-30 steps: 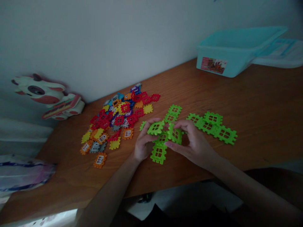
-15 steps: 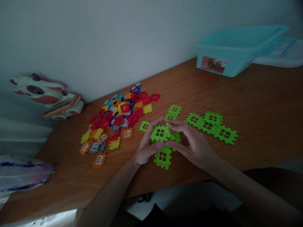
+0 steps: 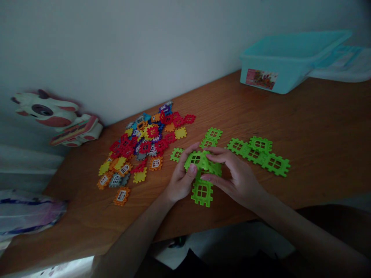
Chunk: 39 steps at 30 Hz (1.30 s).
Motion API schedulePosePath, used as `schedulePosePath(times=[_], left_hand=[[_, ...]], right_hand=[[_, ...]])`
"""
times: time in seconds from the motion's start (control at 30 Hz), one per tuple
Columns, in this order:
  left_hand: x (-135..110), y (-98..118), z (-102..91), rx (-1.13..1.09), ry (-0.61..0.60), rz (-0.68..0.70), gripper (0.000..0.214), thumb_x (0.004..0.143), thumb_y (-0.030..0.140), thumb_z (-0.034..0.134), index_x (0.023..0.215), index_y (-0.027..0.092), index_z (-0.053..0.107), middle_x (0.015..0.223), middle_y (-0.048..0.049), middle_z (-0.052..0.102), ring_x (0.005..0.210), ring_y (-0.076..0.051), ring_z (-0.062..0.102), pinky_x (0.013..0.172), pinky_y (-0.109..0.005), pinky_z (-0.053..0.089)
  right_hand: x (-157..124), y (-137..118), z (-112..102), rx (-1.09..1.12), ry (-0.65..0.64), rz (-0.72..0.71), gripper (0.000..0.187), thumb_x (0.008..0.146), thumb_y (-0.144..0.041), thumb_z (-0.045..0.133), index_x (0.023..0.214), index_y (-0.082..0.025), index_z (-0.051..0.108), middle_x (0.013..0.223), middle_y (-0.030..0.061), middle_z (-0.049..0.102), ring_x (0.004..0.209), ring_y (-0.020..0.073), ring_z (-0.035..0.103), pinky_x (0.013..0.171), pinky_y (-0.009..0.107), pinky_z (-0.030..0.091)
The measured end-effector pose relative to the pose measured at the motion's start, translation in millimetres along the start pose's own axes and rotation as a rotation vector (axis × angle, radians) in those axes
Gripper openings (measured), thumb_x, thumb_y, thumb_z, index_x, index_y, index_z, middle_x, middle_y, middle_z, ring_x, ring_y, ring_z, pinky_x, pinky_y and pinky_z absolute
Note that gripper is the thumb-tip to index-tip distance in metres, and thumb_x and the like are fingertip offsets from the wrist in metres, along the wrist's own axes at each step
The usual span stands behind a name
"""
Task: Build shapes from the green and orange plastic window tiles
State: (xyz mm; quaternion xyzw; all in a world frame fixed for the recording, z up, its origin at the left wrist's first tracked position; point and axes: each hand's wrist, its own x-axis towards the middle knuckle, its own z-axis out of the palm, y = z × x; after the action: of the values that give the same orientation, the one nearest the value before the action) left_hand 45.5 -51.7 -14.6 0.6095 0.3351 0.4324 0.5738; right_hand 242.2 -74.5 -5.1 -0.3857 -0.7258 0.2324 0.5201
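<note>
Both hands grip a small assembly of bright green window tiles (image 3: 202, 170) just above the wooden table (image 3: 319, 127). My left hand (image 3: 180, 181) pinches its left side, thumb on top. My right hand (image 3: 234, 175) closes on its right side, fingers over the top. One green tile of the assembly (image 3: 202, 192) hangs down toward me. A single green tile (image 3: 176, 154) lies by my left fingers. Two joined green tiles (image 3: 211, 138) lie just beyond the hands. A flat group of joined green tiles (image 3: 259, 154) lies to the right.
A pile of several red, yellow, orange, blue and grey tiles (image 3: 142, 148) spreads at the left. A light blue plastic bin (image 3: 286, 61) with its lid (image 3: 342, 65) stands at the back right. A toy unicorn (image 3: 58, 117) lies against the wall. A plastic bag (image 3: 26, 212) is at the left edge.
The hands have pressed the raised green tiles closer together into a compact folded shape. A single green tile hidden under my left hand a second ago now lies uncovered beside it.
</note>
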Motion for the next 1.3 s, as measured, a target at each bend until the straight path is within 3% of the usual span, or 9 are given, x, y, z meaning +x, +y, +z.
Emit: schedulePosePath(times=[0.2,0.5,0.73,0.87,1.1,1.3], left_hand=[[-1.5,-5.1,2.1,-0.031,0.019,0.011,0.058,0.101,0.057,0.052,0.152,0.031,0.045,0.144,-0.0094,0.056,0.128,-0.027,0.057,0.115,-0.044,0.043],[-1.6,-1.9,5.2,0.016,-0.003,0.022,0.052,0.103,0.056,0.047,0.149,0.03,0.049,0.148,-0.0084,0.055,0.138,-0.028,0.05,0.12,-0.045,0.036],[0.2,-8.4,4.8,-0.053,0.039,0.046,0.051,0.105,0.057,0.043,0.148,0.03,0.049,0.148,-0.0088,0.056,0.134,-0.028,0.055,0.116,-0.045,0.039],[0.6,-5.4,6.0,-0.091,-0.005,0.045,0.051,0.105,0.056,0.042,0.148,0.031,0.049,0.15,-0.0083,0.055,0.136,-0.028,0.053,0.117,-0.045,0.039],[-0.2,-3.0,3.1,0.073,-0.037,0.051,0.051,0.105,0.056,0.041,0.149,0.029,0.049,0.154,-0.0083,0.051,0.142,-0.028,0.047,0.122,-0.046,0.032],[0.9,-5.1,2.7,0.187,-0.054,0.124,0.047,0.108,0.049,0.039,0.149,0.027,0.048,0.151,-0.0096,0.053,0.139,-0.027,0.05,0.12,-0.045,0.035]], right_hand=[[0.3,-1.3,0.2,-0.018,0.072,0.009,0.039,0.091,-0.039,0.076,0.123,-0.027,0.057,0.129,0.0122,0.069,0.126,0.0301,0.065,0.101,0.052,0.057],[1.2,-2.3,-2.2,-0.029,0.019,-0.015,0.034,0.092,-0.036,0.076,0.12,-0.028,0.059,0.13,0.0115,0.068,0.123,0.0281,0.066,0.101,0.049,0.057],[1.3,-0.8,-0.8,-0.04,0.079,-0.037,0.039,0.092,-0.035,0.076,0.125,-0.026,0.058,0.129,0.0119,0.069,0.124,0.0273,0.066,0.103,0.048,0.056],[1.3,0.3,-0.2,-0.041,0.07,-0.065,0.038,0.092,-0.034,0.076,0.124,-0.024,0.06,0.127,0.0119,0.069,0.124,0.0266,0.066,0.101,0.045,0.057],[2.8,1.0,-1.8,-0.05,0.048,-0.058,0.031,0.093,-0.034,0.075,0.12,-0.025,0.061,0.125,0.0118,0.069,0.12,0.0272,0.068,0.099,0.047,0.058],[2.5,0.0,-3.0,-0.06,0.054,-0.053,0.028,0.092,-0.033,0.075,0.115,-0.024,0.063,0.121,0.0116,0.07,0.117,0.0263,0.069,0.098,0.045,0.059]])
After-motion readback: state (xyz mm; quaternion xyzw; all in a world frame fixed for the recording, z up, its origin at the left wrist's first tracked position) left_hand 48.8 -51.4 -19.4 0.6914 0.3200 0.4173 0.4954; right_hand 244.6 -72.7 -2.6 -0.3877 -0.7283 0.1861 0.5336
